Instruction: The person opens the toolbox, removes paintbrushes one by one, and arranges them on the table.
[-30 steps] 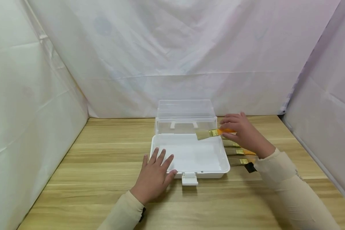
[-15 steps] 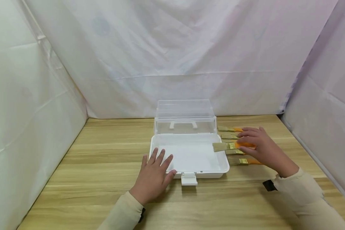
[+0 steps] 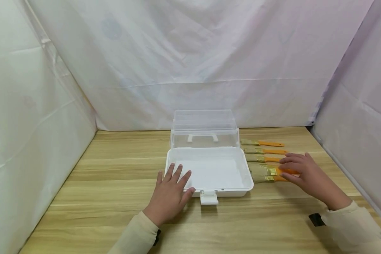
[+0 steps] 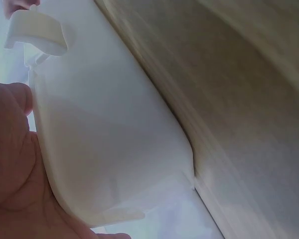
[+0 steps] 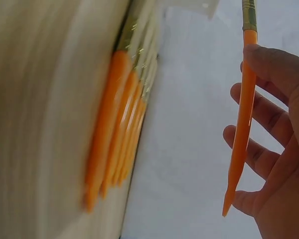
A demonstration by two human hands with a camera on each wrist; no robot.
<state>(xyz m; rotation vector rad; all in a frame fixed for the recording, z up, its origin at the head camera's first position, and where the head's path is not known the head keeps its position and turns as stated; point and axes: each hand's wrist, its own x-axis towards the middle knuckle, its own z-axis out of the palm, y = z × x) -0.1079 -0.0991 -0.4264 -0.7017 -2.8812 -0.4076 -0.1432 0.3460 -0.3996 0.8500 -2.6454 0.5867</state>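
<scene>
My right hand pinches a flat paintbrush by its orange handle, thumb against fingers. This brush hangs above the table, over a row of similar paintbrushes at the right of the box. Its bristles point left, toward the white plastic box. Across the box's front left corner rests my left hand, fingers spread over the rim and straight. In the left wrist view the left palm lies against the box edge. A clear lid with a white handle stands raised at the back.
The white latch hangs down at the box front. White cloth surrounds the wooden table at the back and both sides. Several brushes lie close together, bristle ends near the box's right wall.
My right hand has moved right and toward me with the paintbrush, from over the box's back right corner to over the near end of the brush row. My left hand has stayed put.
</scene>
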